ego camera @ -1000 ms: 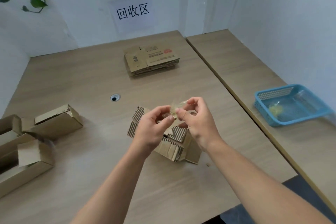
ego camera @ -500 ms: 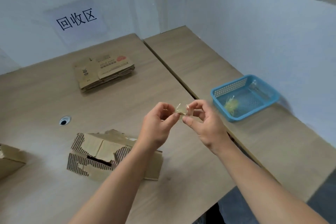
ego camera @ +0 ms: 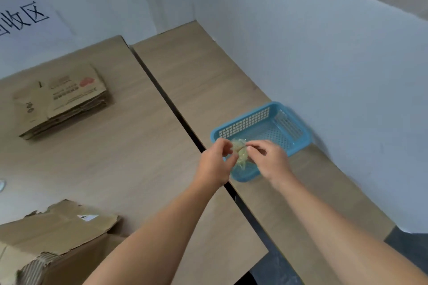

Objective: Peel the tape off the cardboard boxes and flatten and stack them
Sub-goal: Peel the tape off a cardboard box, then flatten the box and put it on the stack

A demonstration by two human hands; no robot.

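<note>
The crumpled wad of tape (ego camera: 240, 153), clear and yellowish, hangs between the two hands, above the near end of the blue basket (ego camera: 246, 120). Whether its lower tip touches the basket floor cannot be told. The right hand (ego camera: 269, 160) pinches the top of the wad with curled fingertips, coming at it from the right. The left hand (ego camera: 215, 162) closes on the wad's left side, thumb and bent forefinger against it. The hands are close together, with only the tape between them.

The basket rests on the right-hand table (ego camera: 208, 76), close to the white partition (ego camera: 324, 65). A dark seam separates this table from the left-hand table (ego camera: 120, 157). On the left-hand table, well apart from the hands, a stack of flattened boxes (ego camera: 62, 102) lies toward the far side. A torn cardboard box (ego camera: 58, 231) lies at the near left corner, its corrugated edge exposed. A paper sign (ego camera: 25, 18) hangs on the back wall.
</note>
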